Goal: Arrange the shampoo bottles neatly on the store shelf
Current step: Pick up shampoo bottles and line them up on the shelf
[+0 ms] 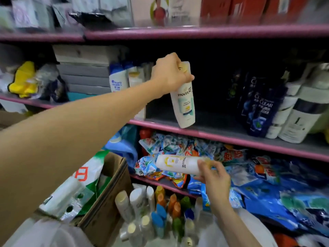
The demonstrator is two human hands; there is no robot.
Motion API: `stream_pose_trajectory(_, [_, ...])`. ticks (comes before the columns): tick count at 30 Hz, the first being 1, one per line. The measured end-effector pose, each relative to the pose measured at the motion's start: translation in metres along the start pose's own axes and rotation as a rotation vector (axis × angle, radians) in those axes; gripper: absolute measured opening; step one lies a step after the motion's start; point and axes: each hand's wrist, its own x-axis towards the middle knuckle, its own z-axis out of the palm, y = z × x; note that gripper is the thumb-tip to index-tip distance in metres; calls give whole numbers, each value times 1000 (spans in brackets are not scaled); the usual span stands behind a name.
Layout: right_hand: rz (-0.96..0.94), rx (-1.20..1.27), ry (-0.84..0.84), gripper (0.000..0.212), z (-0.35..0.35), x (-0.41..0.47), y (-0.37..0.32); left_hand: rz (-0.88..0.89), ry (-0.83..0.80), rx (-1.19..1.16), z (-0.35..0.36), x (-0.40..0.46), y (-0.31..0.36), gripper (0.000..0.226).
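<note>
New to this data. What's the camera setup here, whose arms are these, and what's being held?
There is no robot. A person wears one wide-angle camera on the head, looking forward and down, so the two bare arms are the wearer's own.

The left hand grips a white Pantene bottle by its top and holds it tilted, its base at the front edge of the pink-edged middle shelf. The right hand holds a second Pantene bottle lying sideways, lower down.

On that shelf, Head & Shoulders bottles stand to the left and dark Clear bottles to the right, with a gap between. Below, near the wearer, more bottles stand packed together beside a cardboard box.
</note>
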Motion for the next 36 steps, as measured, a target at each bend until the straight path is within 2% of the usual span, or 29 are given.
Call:
stream_pose_trajectory(6, [28, -2, 22, 15, 0, -3, -2, -45, -40, 91, 30, 57, 25, 36])
stream_pose_trajectory(11, [108, 21, 66, 14, -15, -6, -5, -98, -187, 153, 55, 78, 18, 59])
stream_pose_trajectory(16, [149, 43, 114, 11, -29, -5, -10, -4, -215, 256, 73, 88, 4, 63])
stream_pose_trajectory(22, [97, -54, 56, 10, -35, -1, -18, 142, -307, 254, 75, 84, -7, 73])
stream_pose_trajectory(24, [49, -104, 23, 8, -33, 2, -32, 145, -352, 191, 66, 79, -8, 76])
stream_pose_trajectory(26, [-39, -175, -31, 11, -28, 7, -55, 136, -329, 73, 55, 66, -12, 74])
stream_pose_trajectory(28, [-157, -239, -83, 14, -17, 15, -87, 120, -235, -110, 43, 43, -26, 65])
stream_pose_trajectory(30, [-277, -308, -132, 8, 5, 26, -124, 84, -178, -283, 34, 10, -49, 49])
stream_pose_trajectory(34, [-554, -519, -174, 8, 68, 58, -181, 15, -202, -271, 23, -50, -103, 40])
stream_pose_trajectory(36, [-671, -628, -175, 10, 104, 73, -200, -25, -142, -257, 17, -59, -126, 35])
